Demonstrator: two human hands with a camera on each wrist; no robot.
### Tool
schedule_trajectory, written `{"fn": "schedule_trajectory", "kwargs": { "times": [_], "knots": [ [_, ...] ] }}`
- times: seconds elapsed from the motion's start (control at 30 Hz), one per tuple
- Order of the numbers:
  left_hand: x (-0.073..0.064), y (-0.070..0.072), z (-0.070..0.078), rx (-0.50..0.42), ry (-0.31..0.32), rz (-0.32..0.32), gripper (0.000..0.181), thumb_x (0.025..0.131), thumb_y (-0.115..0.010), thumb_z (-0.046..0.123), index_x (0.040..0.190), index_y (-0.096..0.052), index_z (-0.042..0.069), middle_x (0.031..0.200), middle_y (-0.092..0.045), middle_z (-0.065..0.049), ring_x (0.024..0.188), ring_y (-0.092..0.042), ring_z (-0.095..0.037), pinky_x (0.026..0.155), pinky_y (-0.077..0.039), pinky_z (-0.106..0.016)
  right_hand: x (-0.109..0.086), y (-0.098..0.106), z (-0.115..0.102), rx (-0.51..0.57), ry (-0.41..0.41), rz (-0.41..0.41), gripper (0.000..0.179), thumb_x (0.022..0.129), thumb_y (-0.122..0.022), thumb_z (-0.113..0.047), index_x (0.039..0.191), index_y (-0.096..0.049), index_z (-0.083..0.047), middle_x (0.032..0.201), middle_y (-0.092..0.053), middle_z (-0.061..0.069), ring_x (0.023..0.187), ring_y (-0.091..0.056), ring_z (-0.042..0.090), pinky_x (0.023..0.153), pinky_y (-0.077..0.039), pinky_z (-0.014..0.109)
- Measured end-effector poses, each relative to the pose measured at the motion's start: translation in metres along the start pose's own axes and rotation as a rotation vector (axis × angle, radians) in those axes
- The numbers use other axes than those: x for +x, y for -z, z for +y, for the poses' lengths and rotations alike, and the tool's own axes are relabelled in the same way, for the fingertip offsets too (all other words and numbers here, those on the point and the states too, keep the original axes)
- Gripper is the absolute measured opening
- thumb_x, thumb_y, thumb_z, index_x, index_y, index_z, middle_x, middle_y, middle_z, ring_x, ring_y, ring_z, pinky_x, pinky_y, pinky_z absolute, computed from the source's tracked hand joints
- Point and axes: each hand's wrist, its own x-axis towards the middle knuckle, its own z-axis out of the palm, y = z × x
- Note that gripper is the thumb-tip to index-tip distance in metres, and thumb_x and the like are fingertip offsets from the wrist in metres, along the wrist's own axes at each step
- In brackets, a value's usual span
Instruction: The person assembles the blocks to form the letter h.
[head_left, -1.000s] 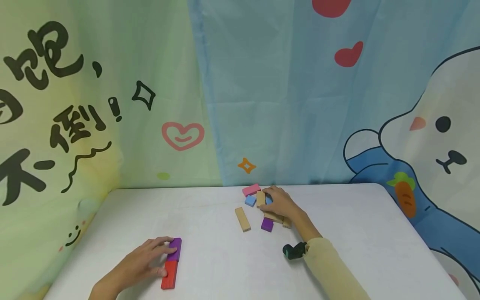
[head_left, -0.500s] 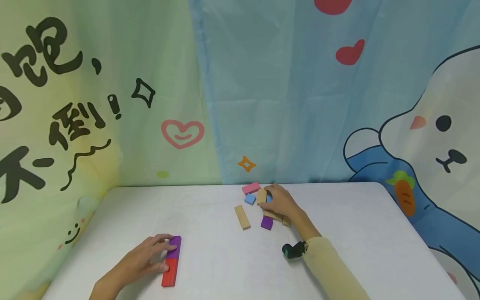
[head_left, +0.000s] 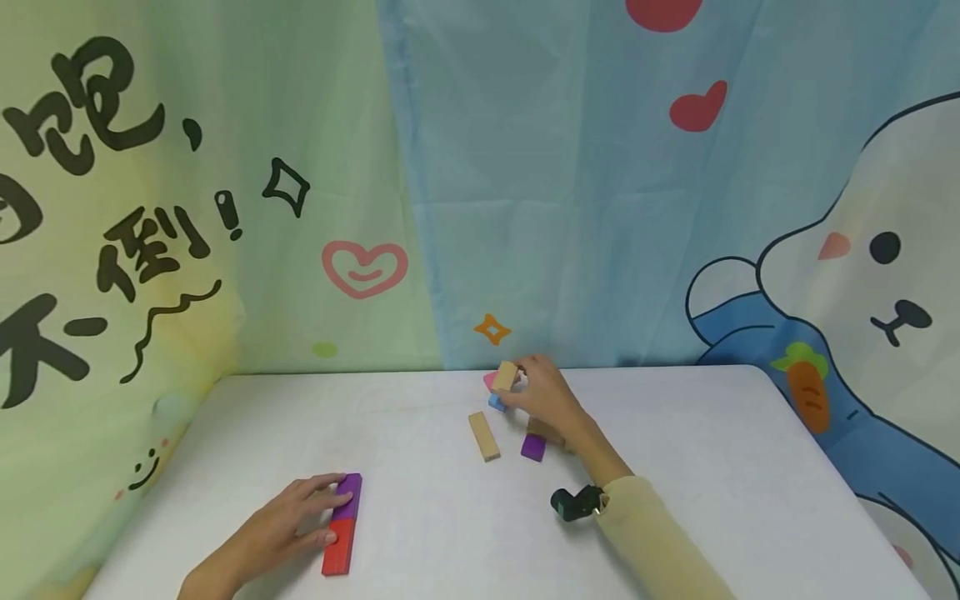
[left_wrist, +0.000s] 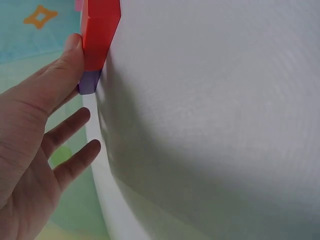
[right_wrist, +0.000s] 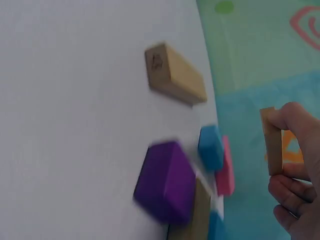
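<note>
My right hand (head_left: 549, 395) pinches a plain wooden block (head_left: 506, 376) between thumb and fingers, held off the table; in the right wrist view this wooden block (right_wrist: 272, 141) shows narrow side on. My left hand (head_left: 282, 523) touches a purple block (head_left: 347, 497) and a red block (head_left: 340, 547), which lie end to end in a line. The thumb is against the red block and other fingers reach over the purple one. In the left wrist view, two fingers of the left hand (left_wrist: 45, 125) stretch out free of the red block (left_wrist: 101, 35).
Near the right hand lie a loose wooden block (head_left: 484, 437), a purple block (head_left: 533, 447), a blue block (head_left: 497, 402), a pink block (head_left: 490, 380) and another wooden block (head_left: 545, 431), partly hidden. The white table (head_left: 420, 517) ends at a printed curtain (head_left: 510, 208).
My right hand has lifted the wooden block from the pile and moved it slightly left and away from me. The left hand stays in place on the purple and red blocks.
</note>
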Motion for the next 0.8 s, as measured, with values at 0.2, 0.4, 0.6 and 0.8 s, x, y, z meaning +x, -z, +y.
{"fn": "schedule_trajectory", "kwargs": {
  "times": [0.2, 0.4, 0.6, 0.8],
  "knots": [
    [0.001, 0.002, -0.001, -0.042, 0.055, -0.089, 0.046, 0.09, -0.062, 0.045, 0.129, -0.063, 0.022, 0.137, -0.055, -0.007, 0.118, -0.055, -0.029, 0.089, -0.054, -0.041, -0.002, -0.013, -0.033, 0.054, 0.11, -0.048, 0.062, 0.081, -0.074, -0.039, 0.128, -0.058, -0.002, 0.114, -0.058, 0.014, 0.099, -0.05, 0.021, 0.086, -0.048, 0.038],
    [0.002, 0.002, -0.001, -0.009, 0.031, -0.078, 0.045, 0.091, -0.063, 0.043, 0.129, -0.063, 0.02, 0.139, -0.056, -0.007, 0.119, -0.055, -0.028, 0.089, -0.054, -0.043, -0.006, -0.032, -0.062, 0.066, 0.19, -0.134, 0.059, 0.082, -0.073, -0.038, 0.126, -0.058, -0.003, 0.114, -0.058, 0.012, 0.099, -0.051, 0.019, 0.086, -0.048, 0.037],
    [0.004, 0.003, 0.0, -0.021, 0.045, -0.101, 0.045, 0.092, -0.06, 0.044, 0.131, -0.062, 0.021, 0.14, -0.055, -0.006, 0.12, -0.055, -0.029, 0.091, -0.052, -0.047, -0.006, -0.049, -0.082, 0.039, 0.243, -0.18, 0.057, 0.081, -0.074, -0.042, 0.123, -0.061, -0.006, 0.116, -0.06, 0.011, 0.103, -0.053, 0.018, 0.09, -0.049, 0.037],
    [0.003, 0.004, 0.0, -0.004, 0.032, -0.088, 0.045, 0.091, -0.061, 0.043, 0.129, -0.063, 0.02, 0.139, -0.056, -0.006, 0.12, -0.056, -0.029, 0.09, -0.052, -0.048, -0.003, -0.064, -0.102, -0.009, 0.293, -0.199, 0.056, 0.081, -0.075, -0.041, 0.122, -0.062, -0.006, 0.116, -0.061, 0.01, 0.105, -0.055, 0.018, 0.094, -0.049, 0.033]
  ]
}}
